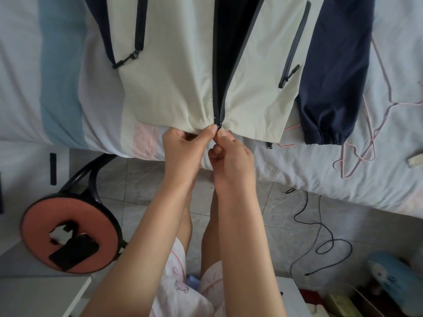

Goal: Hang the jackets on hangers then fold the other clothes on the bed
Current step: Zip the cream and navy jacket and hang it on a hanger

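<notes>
Both forearms (pixel 160 236) reach forward from the bottom of my view, over pale printed shorts (pixel 183 294), and meet at the near edge of the bed (pixel 297 170). I see the left hand (pixel 183 145) with its fingers curled, pinching the bottom hem of the jacket (pixel 171 76) just left of the front zipper (pixel 218 106). The right hand (pixel 231 154) is curled too, its thumb and fingers pinching the lowest end of that zipper. The two thumbs are almost touching.

The jacket lies spread flat on the bed, hem toward me. Its body is cream and its sleeves are navy, and the right-side sleeve (pixel 336 65) lies alongside the body with its gathered cuff near the bed's edge. The front is parted in a narrow dark wedge that closes to a point at the hands. Each front panel has a slanted dark pocket zipper (pixel 295 46).

Thin pink wire hangers (pixel 366 143) lie on the bed to the right of the sleeve, and one pink piece shows from under the jacket's hem. A light blue stripe (pixel 59 76) runs across the bedding on the left.

On the tiled floor (pixel 142 179) to my left stands a round stool (pixel 68 236) with a torn orange seat, and a dark phone (pixel 74 250) lies on it. A black cable (pixel 320 229) curls over the tiles to the right.
</notes>
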